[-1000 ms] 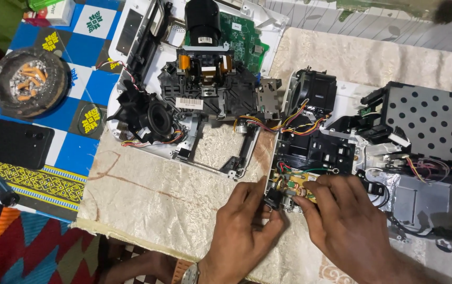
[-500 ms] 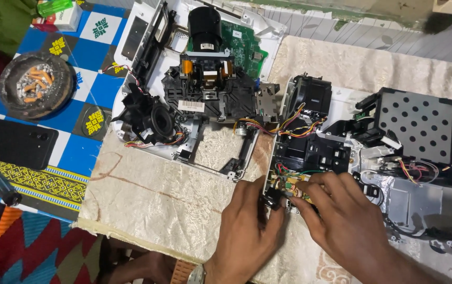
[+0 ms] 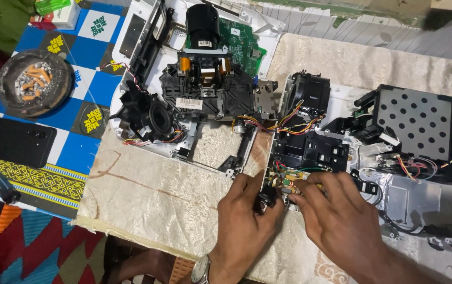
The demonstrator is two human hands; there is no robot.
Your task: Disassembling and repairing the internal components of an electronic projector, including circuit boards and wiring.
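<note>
Cream brocade cloth point(image 3: 163, 194) covers the bench, its near edge frayed; beside it on the left lies a blue-and-white checked cloth point(image 3: 92, 79) with yellow motifs.

Left hand point(image 3: 247, 221) — fingers curled, pinching a small black part point(image 3: 266, 199) at the near end of an opened black projector module point(image 3: 310, 147). A wristwatch point(image 3: 200, 271) shows at the wrist.

Right hand point(image 3: 336, 210) — fingertips pressed on a small circuit board point(image 3: 283, 181) with coloured wires, just beside the left hand; whether it grips anything cannot be told.

Module position: centre of the bench, between a white projector chassis point(image 3: 194, 100) on the left and a perforated grey metal box point(image 3: 415, 121) on the right. Bundled orange, yellow and red wires point(image 3: 283, 123) run from chassis to module.

On the chassis: black lens barrel point(image 3: 203, 26) at the far end, green main board point(image 3: 241, 44) beside it, black fan housing point(image 3: 155, 118) at the left.

On the checked cloth: round dark ashtray point(image 3: 34, 84) holding cigarette butts, black phone point(image 3: 13, 141) lying flat near it, green lighter point(image 3: 52, 6) on a small box at the far edge.
</note>
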